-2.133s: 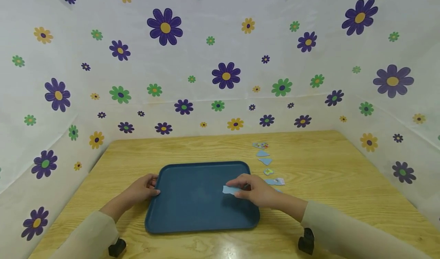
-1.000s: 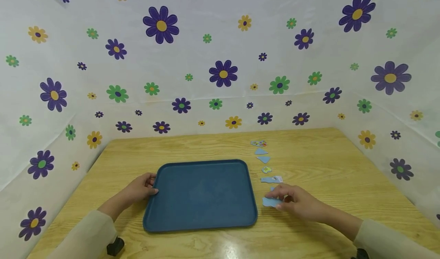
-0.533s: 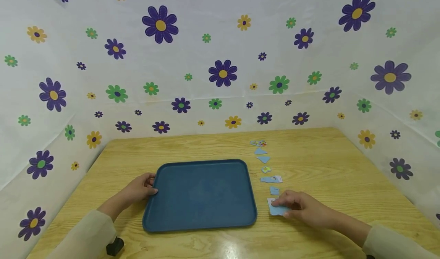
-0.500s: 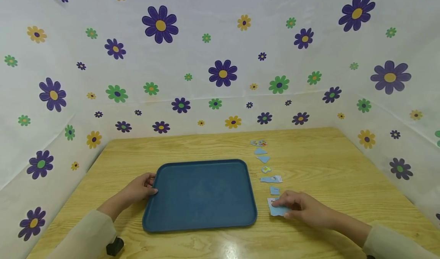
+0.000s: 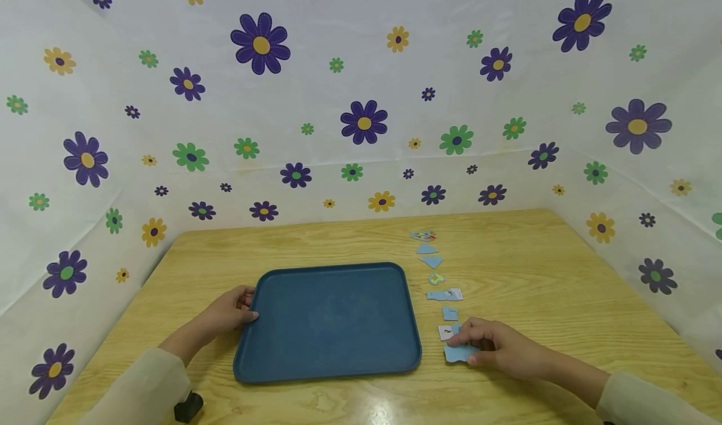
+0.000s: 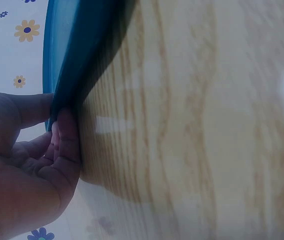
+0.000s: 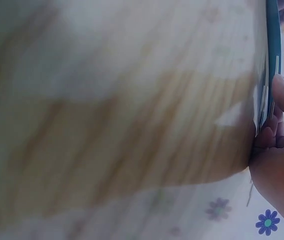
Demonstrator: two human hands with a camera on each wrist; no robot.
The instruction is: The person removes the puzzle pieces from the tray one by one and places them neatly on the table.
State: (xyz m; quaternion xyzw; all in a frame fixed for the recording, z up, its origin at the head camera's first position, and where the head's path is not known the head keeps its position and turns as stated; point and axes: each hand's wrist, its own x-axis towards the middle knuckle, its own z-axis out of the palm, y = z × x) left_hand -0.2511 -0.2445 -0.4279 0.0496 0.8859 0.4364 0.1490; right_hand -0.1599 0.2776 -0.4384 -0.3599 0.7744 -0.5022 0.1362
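Note:
My left hand (image 5: pixel 228 312) grips the left rim of a dark blue tray (image 5: pixel 333 325). In the left wrist view its thumb lies on the tray's inner side and its curled fingers (image 6: pixel 67 135) are against the outside. Right of the tray, my right hand (image 5: pixel 496 346) pinches a flat, irregular light blue puzzle piece (image 5: pixel 459 353) between thumb and fingers, low over the table. Just behind it lies a printed white-and-blue piece (image 5: pixel 445 332), partly hidden by the fingers. In the right wrist view the hand (image 7: pixel 281 145) sits at the right edge, with thin pieces seen edge-on.
Several more pieces run in a column to the back: a small blue one (image 5: pixel 450 313), a long one (image 5: pixel 445 294), a yellow-green one (image 5: pixel 436 279), two blue triangles and a multicoloured one (image 5: pixel 423 236). A flowered cloth (image 5: pixel 361 124) encloses the wooden table (image 5: pixel 536 274).
My right hand has moved from over the tray to the table at its right, carrying the blue piece, then slightly nearer me, uncovering the printed piece. The left hand keeps its grip on the tray.

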